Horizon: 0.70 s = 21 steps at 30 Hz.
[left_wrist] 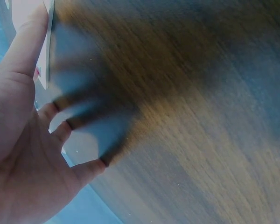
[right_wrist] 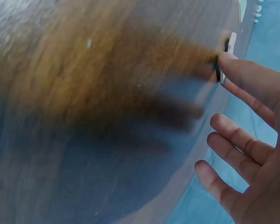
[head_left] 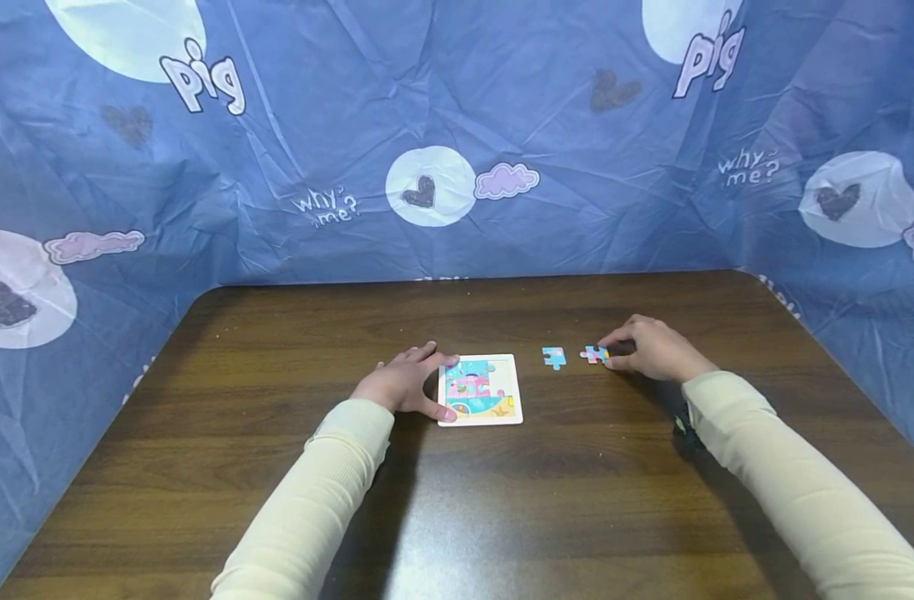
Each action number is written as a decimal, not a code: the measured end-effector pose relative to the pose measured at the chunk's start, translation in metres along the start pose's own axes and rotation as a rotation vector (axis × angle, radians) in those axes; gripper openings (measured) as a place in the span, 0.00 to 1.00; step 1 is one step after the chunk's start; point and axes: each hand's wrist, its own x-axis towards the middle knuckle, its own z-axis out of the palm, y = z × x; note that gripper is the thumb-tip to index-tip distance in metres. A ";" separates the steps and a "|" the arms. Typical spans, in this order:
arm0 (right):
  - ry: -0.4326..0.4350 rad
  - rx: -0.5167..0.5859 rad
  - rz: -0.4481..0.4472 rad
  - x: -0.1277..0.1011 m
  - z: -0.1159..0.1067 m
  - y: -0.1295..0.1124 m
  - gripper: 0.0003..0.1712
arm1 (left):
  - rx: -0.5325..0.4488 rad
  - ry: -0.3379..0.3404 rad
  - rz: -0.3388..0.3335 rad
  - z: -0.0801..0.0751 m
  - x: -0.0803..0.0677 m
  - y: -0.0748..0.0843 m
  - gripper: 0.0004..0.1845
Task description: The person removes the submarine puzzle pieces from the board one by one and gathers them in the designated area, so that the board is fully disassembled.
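A square white-framed jigsaw puzzle board (head_left: 506,417) lies on the table, partly filled with a pink and blue picture; its upper right part shows white. My left hand (head_left: 406,381) rests at its left side, straight thumb and index finger pressing on the left corners. In the left wrist view, the thumb (left_wrist: 25,49) lies on the board and the other fingers are spread. To the right, my right hand (head_left: 655,348) pinches a multicoloured puzzle piece (head_left: 593,354) between thumb and index finger, low over the table. Between board and hand lies a blue puzzle piece (head_left: 553,357).
The brown wooden table (head_left: 501,517) extends around the board on all sides. A blue printed cloth (head_left: 277,150) hangs behind the table and along both its sides.
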 end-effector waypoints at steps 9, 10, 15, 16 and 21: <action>0.003 -0.005 0.013 0.003 0.001 0.000 0.21 | 0.001 -0.001 0.004 0.000 0.000 0.000 0.50; 0.003 -0.002 0.014 0.002 0.001 0.000 0.22 | 0.002 -0.002 0.003 0.000 0.000 0.000 0.50; 0.011 0.026 0.015 0.002 -0.001 0.001 0.23 | 0.001 -0.007 0.000 -0.001 0.000 0.001 0.50; 0.015 0.040 0.017 0.001 -0.001 0.001 0.24 | 0.001 -0.008 -0.001 -0.001 0.000 0.001 0.50; 0.049 0.139 0.013 0.000 -0.004 -0.004 0.24 | -0.001 -0.003 0.001 -0.001 -0.001 0.001 0.50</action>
